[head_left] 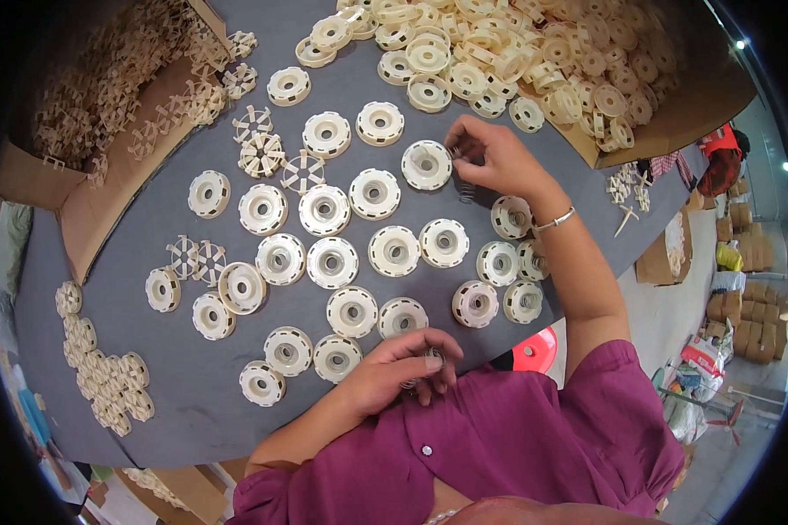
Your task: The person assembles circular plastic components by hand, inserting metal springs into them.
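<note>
Near the front edge of the table, close to my body, my left hand [392, 371] is curled around thin metal coil springs [434, 355]. Farther off to the right, my right hand [499, 157] pinches a small coil spring [453, 152] at the right rim of a cream round plastic housing [426, 164]. Another coil spring [467, 191] shows just below those fingers; whether it is held or lies on the table, I cannot tell. Several housings between my hands have springs in their centres, such as the housing [333, 262]. Others, like the housing [327, 134], show only a bare centre hole.
A carton [674, 122] spills a heap of cream rings [578, 52] at the far right. Another carton [118, 188] at the far left holds spoked plastic pieces [105, 79]. Stacked clusters [114, 385] line the left edge of the grey table [184, 350]. A red round object [534, 350] stands below the table edge.
</note>
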Demonstrator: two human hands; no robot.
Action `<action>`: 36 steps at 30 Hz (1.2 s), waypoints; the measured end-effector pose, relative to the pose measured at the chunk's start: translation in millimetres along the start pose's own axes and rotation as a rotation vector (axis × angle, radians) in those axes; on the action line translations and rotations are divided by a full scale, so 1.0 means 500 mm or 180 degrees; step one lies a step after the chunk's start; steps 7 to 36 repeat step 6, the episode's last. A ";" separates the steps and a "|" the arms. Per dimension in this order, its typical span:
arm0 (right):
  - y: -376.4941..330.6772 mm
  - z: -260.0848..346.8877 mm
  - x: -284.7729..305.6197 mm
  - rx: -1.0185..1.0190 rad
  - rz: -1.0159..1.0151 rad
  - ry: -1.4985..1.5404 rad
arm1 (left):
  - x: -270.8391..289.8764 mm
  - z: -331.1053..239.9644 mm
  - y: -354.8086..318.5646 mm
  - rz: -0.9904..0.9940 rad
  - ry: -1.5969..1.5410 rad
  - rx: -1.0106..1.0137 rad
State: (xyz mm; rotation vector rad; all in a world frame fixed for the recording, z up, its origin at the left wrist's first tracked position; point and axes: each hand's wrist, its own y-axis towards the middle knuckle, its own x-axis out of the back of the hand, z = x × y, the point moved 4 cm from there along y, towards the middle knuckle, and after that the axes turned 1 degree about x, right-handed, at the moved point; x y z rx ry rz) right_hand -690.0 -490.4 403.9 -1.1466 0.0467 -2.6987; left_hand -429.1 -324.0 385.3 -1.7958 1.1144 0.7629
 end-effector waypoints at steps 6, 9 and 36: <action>-0.057 0.021 -0.024 0.0125 0.0058 0.1842 | 0.033 -0.023 -0.017 -0.0589 0.0445 -0.0876; -0.057 0.021 -0.024 0.0125 0.0058 0.1842 | 0.033 -0.023 -0.017 -0.0589 0.0445 -0.0876; -0.057 0.021 -0.024 0.0125 0.0058 0.1842 | 0.033 -0.023 -0.017 -0.0589 0.0445 -0.0876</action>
